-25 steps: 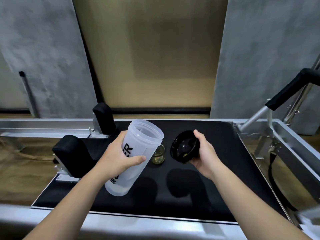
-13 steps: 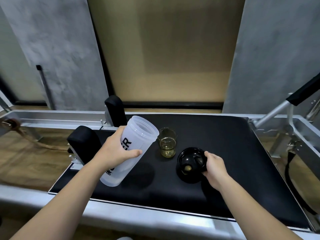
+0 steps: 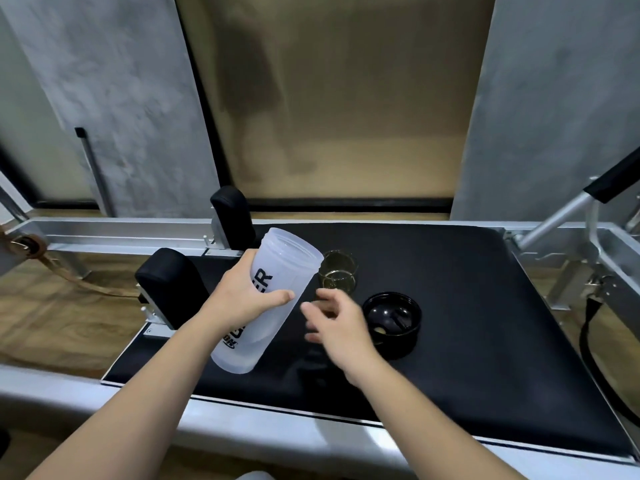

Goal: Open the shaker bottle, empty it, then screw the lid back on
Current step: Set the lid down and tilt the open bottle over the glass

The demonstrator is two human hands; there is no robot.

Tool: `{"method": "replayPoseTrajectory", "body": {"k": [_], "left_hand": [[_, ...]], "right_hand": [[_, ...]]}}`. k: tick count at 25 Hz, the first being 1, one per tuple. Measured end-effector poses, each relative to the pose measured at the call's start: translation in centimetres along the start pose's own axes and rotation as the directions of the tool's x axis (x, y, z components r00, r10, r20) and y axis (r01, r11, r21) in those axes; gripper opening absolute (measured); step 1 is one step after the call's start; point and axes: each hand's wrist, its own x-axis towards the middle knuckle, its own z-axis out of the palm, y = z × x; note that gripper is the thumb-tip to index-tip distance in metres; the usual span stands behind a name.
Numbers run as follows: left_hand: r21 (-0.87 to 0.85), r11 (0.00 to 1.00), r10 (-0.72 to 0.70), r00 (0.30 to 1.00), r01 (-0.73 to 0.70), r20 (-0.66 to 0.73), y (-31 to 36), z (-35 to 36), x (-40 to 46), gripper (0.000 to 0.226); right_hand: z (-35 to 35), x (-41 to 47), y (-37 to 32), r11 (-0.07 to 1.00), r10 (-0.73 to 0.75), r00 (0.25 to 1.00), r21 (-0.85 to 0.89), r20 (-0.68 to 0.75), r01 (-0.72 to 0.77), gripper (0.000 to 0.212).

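Tilting lidless frosted shaker bottle (image 3: 273, 299)

- We have one view only, from a wide-angle camera worn on the person's head, so no second view shares the scene.
- It looks forward and steeply down, across both forearms, which enter from the bottom edge.
- It sits close: the left hand (image 3: 242, 299) and right hand (image 3: 341, 329) fill the lower middle.
- The black padded bench (image 3: 467, 323) spreads across the centre, its far edge toward the grey wall panels (image 3: 114, 98), which rise to the top.
- Straight edges bow near the borders, as wide lenses do.
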Motion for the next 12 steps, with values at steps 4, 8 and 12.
{"method": "replayPoseTrajectory", "body": {"k": [4,8,12], "left_hand": [[-0.031,0.999,-0.017,1.000,0.017,0.019,0.0,0.0,0.4,0.052],[-0.035,0.998,-0.043,0.998,0.044,0.038,0.4,-0.5,0.7,0.060],[-0.007,0.997,-0.080,0.994,0.081,0.075,0.7,-0.8,1.0,0.053]], "right_hand": [[2.4,-0.7,0.6,0.990,0.120,0.981,0.056,0.150,-0.130,0.040],[3.3,-0.9,0.3,0.974,0.143,0.974,0.148,0.174,-0.170,0.041],[3.8,-0.8,0.4,0.947,0.159,0.971,0.251,0.179,-0.201,0.043]]}}
